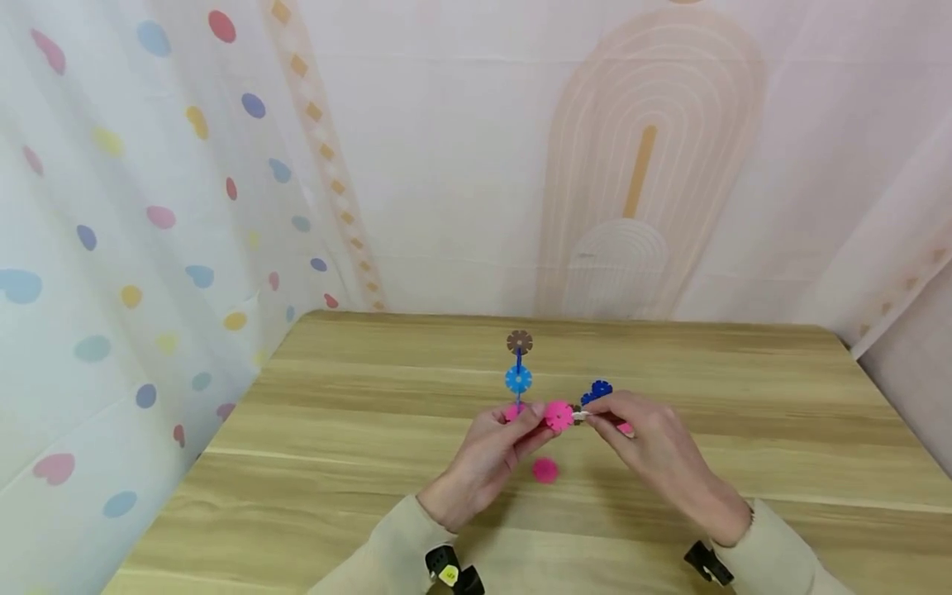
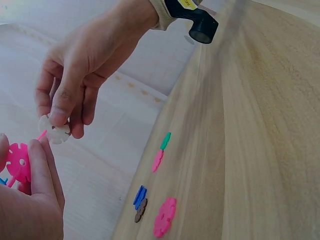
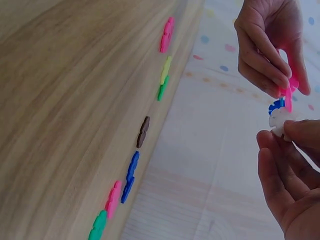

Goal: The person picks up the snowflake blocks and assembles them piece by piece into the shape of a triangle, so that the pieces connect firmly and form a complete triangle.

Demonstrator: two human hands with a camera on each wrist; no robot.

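Head view: left hand (image 1: pixel 487 459), fingers pinched on a pink notched plastic disc (image 1: pixel 559 415) that carries an upright chain of a light blue disc (image 1: pixel 518 379) and a brown disc (image 1: pixel 519 341). Right hand (image 1: pixel 654 450), thumb and fingers clamped on a white notched plastic disc (image 2: pixel 54 130), edge meeting the pink one above the table's middle. Loose pink disc (image 1: pixel 545 470) lying flat just nearer. Dark blue disc (image 1: pixel 597 391) just beyond the right hand. Pale wooden table (image 1: pixel 335 463).
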